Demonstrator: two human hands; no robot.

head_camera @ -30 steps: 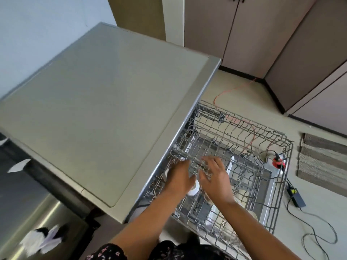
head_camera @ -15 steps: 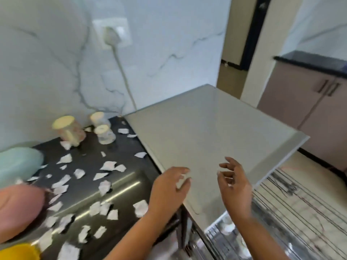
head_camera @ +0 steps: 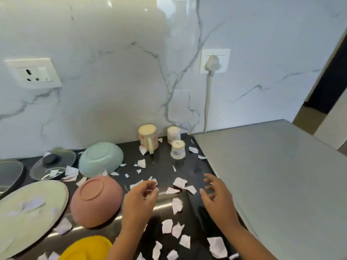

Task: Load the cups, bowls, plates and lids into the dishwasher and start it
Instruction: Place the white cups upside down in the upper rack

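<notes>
Pink bowl [head_camera: 95, 200], matte, round, upside down on glossy black counter [head_camera: 187, 166], just left of left hand [head_camera: 139, 199]. Blue bowl [head_camera: 100, 158] and floral mug [head_camera: 148, 136] inverted behind. Glass lid [head_camera: 52, 167] and plate [head_camera: 28, 212] further left. Left hand and right hand [head_camera: 217, 197] have fingers loosely curled, empty. Torn paper scraps [head_camera: 177, 204] all over.

1. Both hands have come up out of the dishwasher rack, which is no longer in view.
2. The left hand [head_camera: 139, 198] and right hand [head_camera: 216, 196] now hover empty, fingers loosely curled, over the black worktop [head_camera: 195, 166] near its right edge, beside the dishwasher top [head_camera: 272, 175].
3. The view has swung left, bringing in the pink bowl [head_camera: 95, 201], pale blue bowl [head_camera: 100, 158], plate [head_camera: 28, 209], glass lid [head_camera: 52, 167] and mug [head_camera: 148, 138].
</notes>
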